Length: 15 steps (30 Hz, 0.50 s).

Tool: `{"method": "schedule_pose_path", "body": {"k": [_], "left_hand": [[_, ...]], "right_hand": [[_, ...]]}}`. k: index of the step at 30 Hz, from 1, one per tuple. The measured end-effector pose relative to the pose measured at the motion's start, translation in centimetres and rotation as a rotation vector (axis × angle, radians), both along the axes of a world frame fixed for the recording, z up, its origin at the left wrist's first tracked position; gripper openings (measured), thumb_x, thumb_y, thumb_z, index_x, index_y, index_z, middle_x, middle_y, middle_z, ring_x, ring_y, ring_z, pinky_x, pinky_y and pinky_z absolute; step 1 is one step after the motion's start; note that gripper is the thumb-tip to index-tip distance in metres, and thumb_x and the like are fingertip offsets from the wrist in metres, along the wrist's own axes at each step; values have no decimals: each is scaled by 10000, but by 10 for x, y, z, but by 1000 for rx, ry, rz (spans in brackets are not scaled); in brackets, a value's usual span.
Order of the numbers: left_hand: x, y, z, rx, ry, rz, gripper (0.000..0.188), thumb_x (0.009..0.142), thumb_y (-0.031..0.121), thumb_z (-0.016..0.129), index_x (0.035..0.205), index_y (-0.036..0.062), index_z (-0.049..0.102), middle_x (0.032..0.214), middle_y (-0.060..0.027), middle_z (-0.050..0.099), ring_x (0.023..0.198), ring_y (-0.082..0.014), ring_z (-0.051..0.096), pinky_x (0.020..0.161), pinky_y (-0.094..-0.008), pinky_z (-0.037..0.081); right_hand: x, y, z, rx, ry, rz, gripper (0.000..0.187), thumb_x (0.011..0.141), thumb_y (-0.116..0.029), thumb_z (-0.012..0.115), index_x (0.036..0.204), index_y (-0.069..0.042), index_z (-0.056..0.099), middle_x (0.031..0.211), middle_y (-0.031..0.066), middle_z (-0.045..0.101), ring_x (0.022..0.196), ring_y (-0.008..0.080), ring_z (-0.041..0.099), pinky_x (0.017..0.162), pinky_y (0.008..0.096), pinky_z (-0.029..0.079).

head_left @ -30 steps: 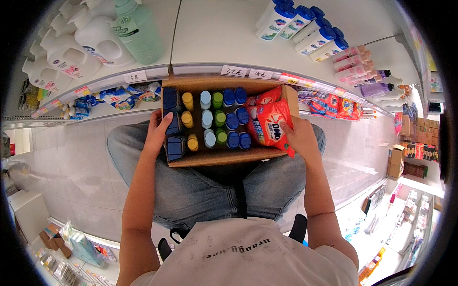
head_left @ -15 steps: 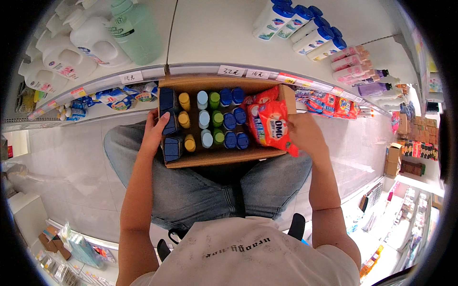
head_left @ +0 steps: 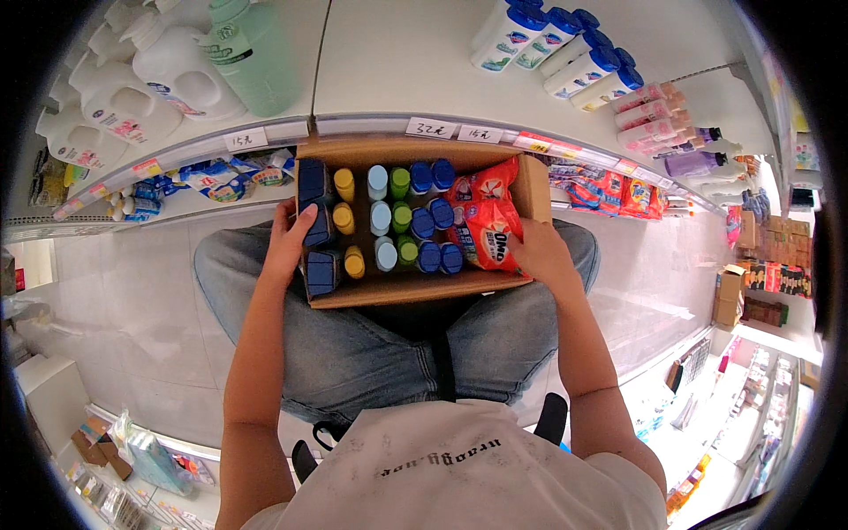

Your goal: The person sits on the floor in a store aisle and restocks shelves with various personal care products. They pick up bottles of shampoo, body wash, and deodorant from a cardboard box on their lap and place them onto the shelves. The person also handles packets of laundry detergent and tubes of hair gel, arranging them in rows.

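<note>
An open cardboard box (head_left: pixel 533 187) sits at my lap, holding columns of upright bottles. My left hand (head_left: pixel 288 237) is closed over its left wall, the thumb against dark blue packages (head_left: pixel 321 272) standing along that side. To their right come yellow-capped bottles (head_left: pixel 344 218), light-blue-capped ones (head_left: pixel 381 218), green-capped ones (head_left: pixel 402 217) and blue-capped ones (head_left: pixel 424 223). Red detergent bags (head_left: pixel 481 230) fill the right end, one overlapping another. My right hand (head_left: pixel 539 253) grips the right edge of the nearer bag, inside the box; its fingertips are partly hidden.
Just beyond the box runs a shelf edge (head_left: pixel 353 126) with price tags. Above it stand white jugs (head_left: pixel 181 71), a green jug (head_left: pixel 256 62) and blue-capped white bottles (head_left: pixel 583 71). Red and blue bags (head_left: pixel 609 190) lie on the lower shelf. My jeans (head_left: pixel 353 353) flank the box.
My right hand has moved left and brought the nearer red bag down into the box's right end, away from the right wall it overhung. My left hand stays on the left wall.
</note>
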<state>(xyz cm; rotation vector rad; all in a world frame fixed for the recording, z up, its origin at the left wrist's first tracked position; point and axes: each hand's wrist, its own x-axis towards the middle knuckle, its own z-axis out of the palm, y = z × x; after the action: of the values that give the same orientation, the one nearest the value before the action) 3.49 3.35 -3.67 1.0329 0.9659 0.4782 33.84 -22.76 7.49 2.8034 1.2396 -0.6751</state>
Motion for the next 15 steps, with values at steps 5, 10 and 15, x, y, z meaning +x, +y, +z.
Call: {"method": "schedule_pose_path", "body": {"k": [5,10,15], "left_hand": [[-1,1,-2,12,36,-8,628,882,422,704,1300,25,458,1168,-126,565,1054,-192,546,916,-316,446],[-6,2,-16,129,35,-4,636,919,489,637,1303,14,459,1230,-121,543,1120,-196,506,995,-323,389],[-13,-5,-19,133,4,-38,663,985,570,450,1339,9,461,1302,-106,522,1174,-198,477,1050,-331,340]], "right_hand": [[-7,-1,26,244,-52,-126,467,938,-441,548,926,14,656,869,276,665,888,428,648,767,506,506],[5,-24,39,267,-34,-282,536,965,-439,502,765,38,641,719,252,650,693,425,645,698,488,493],[11,-70,34,255,400,-604,459,953,-274,423,685,44,616,643,186,625,522,300,626,542,409,512]]}}
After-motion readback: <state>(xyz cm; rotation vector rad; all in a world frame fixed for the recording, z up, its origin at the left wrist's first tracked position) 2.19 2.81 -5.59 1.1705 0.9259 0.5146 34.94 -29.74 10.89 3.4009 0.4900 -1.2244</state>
